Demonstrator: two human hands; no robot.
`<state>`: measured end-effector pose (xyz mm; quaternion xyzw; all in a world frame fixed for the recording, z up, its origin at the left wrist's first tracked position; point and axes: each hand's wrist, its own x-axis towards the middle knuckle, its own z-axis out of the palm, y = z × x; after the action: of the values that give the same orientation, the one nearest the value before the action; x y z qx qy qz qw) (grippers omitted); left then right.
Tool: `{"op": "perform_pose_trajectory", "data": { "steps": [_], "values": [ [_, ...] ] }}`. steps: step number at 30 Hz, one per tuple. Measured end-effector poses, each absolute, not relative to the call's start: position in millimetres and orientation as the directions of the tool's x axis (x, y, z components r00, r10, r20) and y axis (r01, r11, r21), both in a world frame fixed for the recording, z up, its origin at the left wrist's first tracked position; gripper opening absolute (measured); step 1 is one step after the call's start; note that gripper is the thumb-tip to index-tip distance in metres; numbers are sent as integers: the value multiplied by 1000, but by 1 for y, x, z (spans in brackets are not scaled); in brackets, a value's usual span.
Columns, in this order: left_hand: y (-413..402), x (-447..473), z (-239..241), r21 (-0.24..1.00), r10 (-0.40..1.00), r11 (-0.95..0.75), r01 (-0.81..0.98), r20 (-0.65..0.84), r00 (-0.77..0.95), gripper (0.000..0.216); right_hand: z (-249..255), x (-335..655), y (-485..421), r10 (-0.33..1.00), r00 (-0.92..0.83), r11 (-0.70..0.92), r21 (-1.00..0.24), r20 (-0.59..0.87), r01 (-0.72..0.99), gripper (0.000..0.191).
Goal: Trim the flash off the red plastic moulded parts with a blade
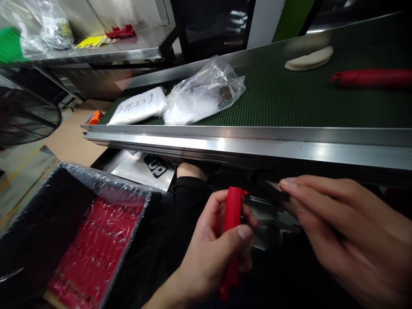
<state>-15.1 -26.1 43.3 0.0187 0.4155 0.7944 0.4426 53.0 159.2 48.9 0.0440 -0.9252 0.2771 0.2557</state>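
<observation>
My left hand (206, 253) is wrapped round a long red plastic part (233, 208), which stands nearly upright with a small peg at its top right. Its lower end shows below my fingers. To the right, my right hand (347, 227) is closed in a pinch, slightly blurred. A small pale tip shows at its fingertips, too small to name. The two hands are apart, in front of the conveyor's metal edge (257, 146).
A green ribbed conveyor belt (267, 103) carries a white packet (138, 106), a clear plastic bag (206, 94), a pale curved piece (309, 59) and another red part (373, 78). At left, a plastic-lined bin (146, 206) holds several red parts (99, 240). Behind it stands a fan (28, 107).
</observation>
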Motion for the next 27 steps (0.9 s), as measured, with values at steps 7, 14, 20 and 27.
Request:
{"op": "perform_pose_trajectory", "data": {
  "steps": [7,14,20,27],
  "values": [
    [-25,-15,39,545,781,-328,-772,-304,-546,27,46,47,143,11,-832,826,-474,554,-304,34],
    [-26,-14,41,384,835,-366,-848,-268,-481,26,46,47,139,32,-838,809,-507,545,-299,32],
    [-27,-12,37,327,864,-383,-864,-203,-460,28,43,45,140,13,-826,826,-472,563,-309,30],
    [-26,-14,40,290,865,-397,-871,-199,-460,26,41,47,146,163,-809,804,-552,565,-223,35]
  ]
}}
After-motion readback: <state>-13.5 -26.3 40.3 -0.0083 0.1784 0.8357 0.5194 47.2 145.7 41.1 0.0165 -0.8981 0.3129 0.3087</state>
